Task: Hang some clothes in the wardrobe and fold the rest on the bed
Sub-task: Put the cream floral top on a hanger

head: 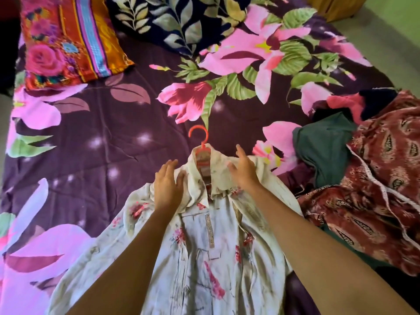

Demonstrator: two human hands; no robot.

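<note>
A cream shirt with pink flower print [200,253] lies flat on the bed [95,123], collar away from me. A red plastic hanger [201,144] sits inside its collar, hook poking out onto the bedsheet. My left hand [168,185] lies with straight fingers on the shirt's left shoulder. My right hand [244,171] is over the right shoulder, fingers extended and slightly blurred. Neither hand grips the cloth.
A heap of clothes lies at the right: a dark green garment [322,144] and a maroon patterned cloth [381,185]. An orange floral pillow [66,39] and a dark leaf-print cloth [172,21] lie at the bed's head. The floor shows at far right.
</note>
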